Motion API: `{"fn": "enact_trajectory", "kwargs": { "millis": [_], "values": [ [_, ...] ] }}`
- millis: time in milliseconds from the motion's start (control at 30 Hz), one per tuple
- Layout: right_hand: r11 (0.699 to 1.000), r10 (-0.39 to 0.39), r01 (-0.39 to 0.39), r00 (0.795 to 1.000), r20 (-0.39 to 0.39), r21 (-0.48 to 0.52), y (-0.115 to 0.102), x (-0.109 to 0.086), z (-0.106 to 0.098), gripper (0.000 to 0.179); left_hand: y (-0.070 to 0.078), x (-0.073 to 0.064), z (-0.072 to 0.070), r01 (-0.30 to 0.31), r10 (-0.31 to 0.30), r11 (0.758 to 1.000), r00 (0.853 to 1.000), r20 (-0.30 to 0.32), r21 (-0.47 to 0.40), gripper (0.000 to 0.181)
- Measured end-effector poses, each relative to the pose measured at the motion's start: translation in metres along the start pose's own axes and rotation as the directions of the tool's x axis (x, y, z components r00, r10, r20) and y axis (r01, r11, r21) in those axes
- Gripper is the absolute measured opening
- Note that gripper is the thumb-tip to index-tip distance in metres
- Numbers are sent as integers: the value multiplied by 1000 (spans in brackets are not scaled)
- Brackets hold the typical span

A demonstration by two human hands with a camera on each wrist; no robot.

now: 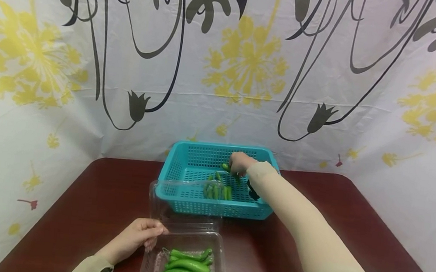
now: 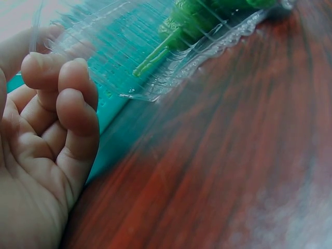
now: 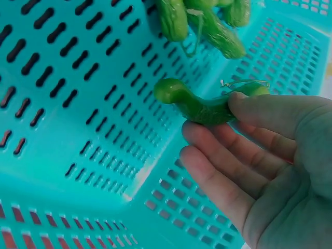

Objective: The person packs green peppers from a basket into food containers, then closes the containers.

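Observation:
My right hand (image 1: 240,162) is inside the turquoise basket (image 1: 215,209), pinching a green chili pepper (image 3: 197,106) between thumb and fingers. The pepper is curved and held above the basket's bottom. Several more green peppers (image 3: 220,31) lie in the basket. Nearer to me stands a clear plastic clamshell box (image 1: 222,263), its lid (image 1: 159,200) raised toward the basket. Several green peppers (image 1: 189,265) lie in the box. My left hand (image 1: 135,238) pinches the box at its back left corner, by the hinge; its curled fingers (image 2: 78,114) show in the left wrist view.
Under everything is a dark red wood-grain table (image 1: 109,195). Behind it hangs a white sheet (image 1: 189,107) with yellow and grey flower prints, close to the basket's back rim. The raised lid stands in front of the basket's near left part.

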State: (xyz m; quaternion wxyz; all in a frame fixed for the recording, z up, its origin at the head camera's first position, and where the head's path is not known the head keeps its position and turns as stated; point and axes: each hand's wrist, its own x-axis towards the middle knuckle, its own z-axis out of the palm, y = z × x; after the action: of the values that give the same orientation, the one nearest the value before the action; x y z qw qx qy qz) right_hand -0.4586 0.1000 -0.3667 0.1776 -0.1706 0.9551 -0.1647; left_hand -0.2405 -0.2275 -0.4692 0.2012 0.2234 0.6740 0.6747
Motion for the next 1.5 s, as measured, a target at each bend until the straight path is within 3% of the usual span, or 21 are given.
{"fn": "enact_trajectory", "kwargs": {
  "millis": [400,667,767,1000,1200,1500],
  "values": [
    [997,-16,18,1000,-25,77,-3,-32,-28,26,4,0,1,8,-8,1000,1000,-14,5,22],
    [994,-16,20,999,-33,104,9,-48,-37,38,2,-1,2,30,-30,999,999,-21,14,25],
    [993,-16,20,999,-36,115,9,-55,-39,40,1,-2,2,47,-47,999,999,-21,22,26],
    [988,-30,36,999,-41,149,4,-73,-42,43,1,-2,2,25,-25,999,1000,1,32,25],
    [984,-78,86,995,-61,156,4,-87,-41,45,2,-3,4,39,-39,999,999,-18,33,26],
    [947,-126,153,986,-113,281,14,-115,-38,45,6,-2,7,21,-20,999,999,-25,40,27]
  ]
}}
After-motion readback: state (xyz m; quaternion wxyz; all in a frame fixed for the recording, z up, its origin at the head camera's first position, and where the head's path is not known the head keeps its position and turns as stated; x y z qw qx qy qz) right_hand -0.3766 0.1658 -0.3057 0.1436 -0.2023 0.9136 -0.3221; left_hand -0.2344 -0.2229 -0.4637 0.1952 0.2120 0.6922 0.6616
